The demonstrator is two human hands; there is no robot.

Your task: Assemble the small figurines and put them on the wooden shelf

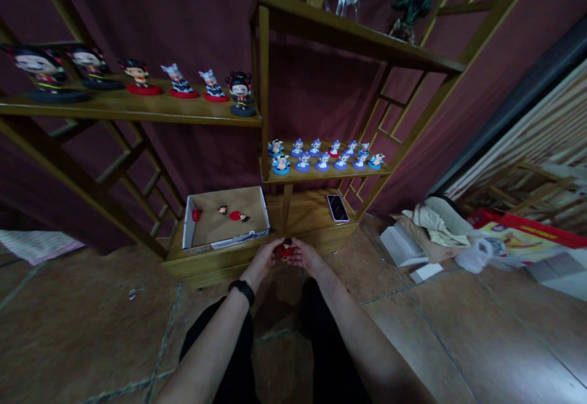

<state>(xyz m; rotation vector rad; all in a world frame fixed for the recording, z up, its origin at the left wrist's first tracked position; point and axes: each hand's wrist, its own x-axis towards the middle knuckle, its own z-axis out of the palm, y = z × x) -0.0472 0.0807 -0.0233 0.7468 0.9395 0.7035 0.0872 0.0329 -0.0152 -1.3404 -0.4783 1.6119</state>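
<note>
Between my two hands, just in front of the cabinet's low ledge, is a small figurine (287, 248) with dark hair and a red base. My left hand (265, 258) grips it from the left, and a black band circles that wrist. From the other side my right hand (306, 257) has its fingers closed on the same figurine. To the left stands a shallow cardboard box (206, 205). Inside it lie a few small figurine pieces (243, 217), a red disc (235, 215) and a red piece (196, 215) by the left wall.
Several figurines stand on the left shelf (192, 109), and two rows of small ones on the middle shelf (321, 176). A phone (337, 208) lies on the low ledge. Boxes (403, 246) and a plastic bag (479, 254) sit on the floor at right.
</note>
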